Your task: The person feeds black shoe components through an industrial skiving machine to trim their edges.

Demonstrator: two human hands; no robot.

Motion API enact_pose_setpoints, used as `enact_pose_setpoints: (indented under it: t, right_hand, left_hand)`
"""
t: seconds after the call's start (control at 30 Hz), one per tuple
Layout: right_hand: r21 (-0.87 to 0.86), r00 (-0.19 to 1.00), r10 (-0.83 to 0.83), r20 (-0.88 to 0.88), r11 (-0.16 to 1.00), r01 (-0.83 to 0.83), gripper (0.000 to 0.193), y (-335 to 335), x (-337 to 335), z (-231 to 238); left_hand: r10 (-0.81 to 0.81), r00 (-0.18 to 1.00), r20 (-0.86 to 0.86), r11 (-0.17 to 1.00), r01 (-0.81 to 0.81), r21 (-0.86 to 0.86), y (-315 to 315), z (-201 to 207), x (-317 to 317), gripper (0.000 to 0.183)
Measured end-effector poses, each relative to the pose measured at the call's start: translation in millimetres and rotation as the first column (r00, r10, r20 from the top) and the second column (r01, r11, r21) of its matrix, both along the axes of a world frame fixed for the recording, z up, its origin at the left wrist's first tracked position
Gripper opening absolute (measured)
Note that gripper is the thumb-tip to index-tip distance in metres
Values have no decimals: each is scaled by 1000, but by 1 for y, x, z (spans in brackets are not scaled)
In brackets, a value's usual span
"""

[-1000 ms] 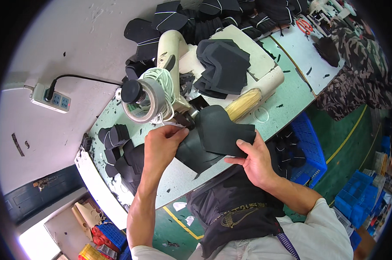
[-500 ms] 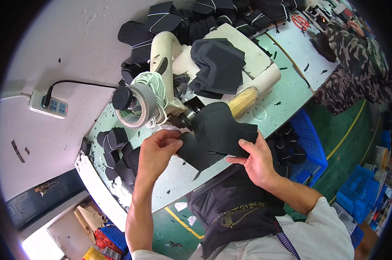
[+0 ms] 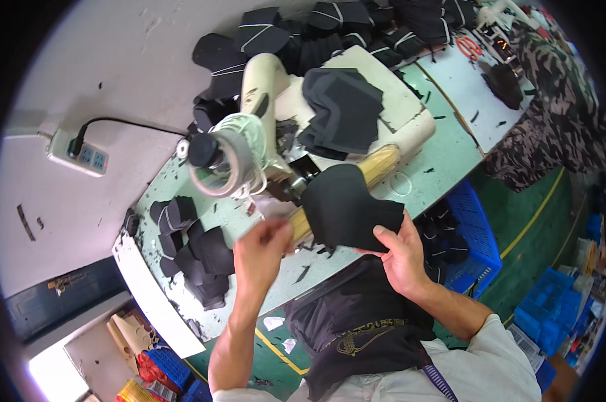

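My right hand (image 3: 405, 258) grips a black, curved, flat cut piece (image 3: 346, 208), thumb on top and fingers beneath. The piece lies in front of the dark metal working end of a cream-coloured machine (image 3: 420, 130), which looks like a sewing machine. My left hand (image 3: 264, 244) is raised beside the machine, left of the piece and apart from it. Its fingers are bent but smeared by motion, so what they hold, if anything, does not show. A stack of black cut pieces (image 3: 343, 110) rests on the machine. More black pieces (image 3: 212, 251) lie on the table left of my left hand.
Tied black bundles (image 3: 263, 33) line the table's back. A blue crate (image 3: 484, 234) holding black pieces stands right of the table. White cord (image 3: 243, 137) hangs on the machine. A power strip (image 3: 82, 157) sits at left. Someone in camouflage (image 3: 551, 120) is at the far right.
My left hand has come away from the black material it was pinching and is in motion. The right hand still holds its piece. The whole view has shifted slightly.
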State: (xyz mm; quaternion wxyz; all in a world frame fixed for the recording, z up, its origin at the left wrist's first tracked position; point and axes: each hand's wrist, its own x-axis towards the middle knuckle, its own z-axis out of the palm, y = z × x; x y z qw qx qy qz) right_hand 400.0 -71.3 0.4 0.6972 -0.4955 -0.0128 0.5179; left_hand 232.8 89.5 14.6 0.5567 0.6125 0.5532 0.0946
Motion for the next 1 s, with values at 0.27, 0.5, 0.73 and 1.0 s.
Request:
enact_pose_setpoints:
  t: [0.27, 0.5, 0.73, 1.0]
  right_hand:
    - [91, 898, 434, 76, 893, -440, 52, -15, -17, 13]
    - [52, 794, 504, 339, 833, -551, 58, 12, -47, -6]
    - [-518, -24, 749, 663, 434, -737, 31, 35, -2, 36]
    - [-345, -364, 246, 899, 908, -239, 21, 103, 84, 15]
  left_hand:
    - [277, 826, 490, 947, -150, -283, -66, 17, -7, 55]
    - [-295, 954, 48, 928, 274, 253, -43, 36, -10, 65]
    - [-318, 942, 107, 877, 249, 412, -12, 35, -15, 41]
    - [-225, 974, -39, 965, 217, -144, 38, -4, -19, 27]
